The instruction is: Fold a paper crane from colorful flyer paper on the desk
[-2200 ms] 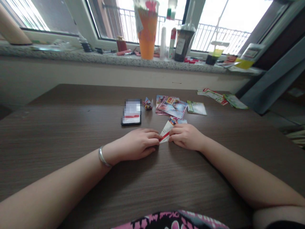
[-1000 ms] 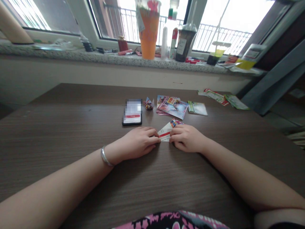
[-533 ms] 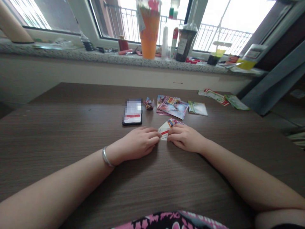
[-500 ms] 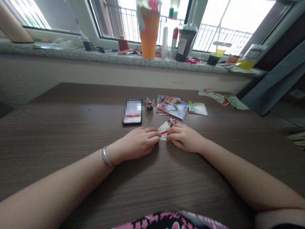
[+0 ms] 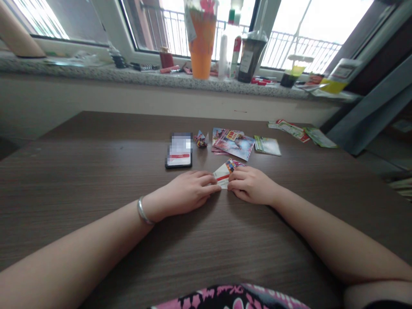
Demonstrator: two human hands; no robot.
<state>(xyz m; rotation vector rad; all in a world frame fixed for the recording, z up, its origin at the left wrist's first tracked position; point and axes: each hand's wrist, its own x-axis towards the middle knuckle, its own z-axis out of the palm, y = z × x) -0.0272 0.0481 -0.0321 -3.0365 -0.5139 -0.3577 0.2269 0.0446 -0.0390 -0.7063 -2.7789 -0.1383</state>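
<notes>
A small folded piece of printed paper [image 5: 223, 173], white with a red stripe and a colourful far end, lies on the brown wooden table [image 5: 96, 171]. My left hand [image 5: 188, 191] rests curled on the table with its fingertips pinched on the paper's left edge. My right hand [image 5: 252, 184] pinches the paper's right side, fingers bent. A silver bangle [image 5: 141, 211] circles my left wrist.
Beyond the hands lie a phone [image 5: 179, 150], a small folded paper figure [image 5: 201, 139], a stack of colourful leaflets [image 5: 234, 142] and more leaflets [image 5: 266, 145] to the right. The stone windowsill [image 5: 96, 75] holds an orange cup [image 5: 201, 40], bottles and a dark cup [image 5: 249, 53].
Both hands have stayed on the folded paper. The visible part of the paper has shrunk as the fingers pressed it together; the right fingers shifted slightly left.
</notes>
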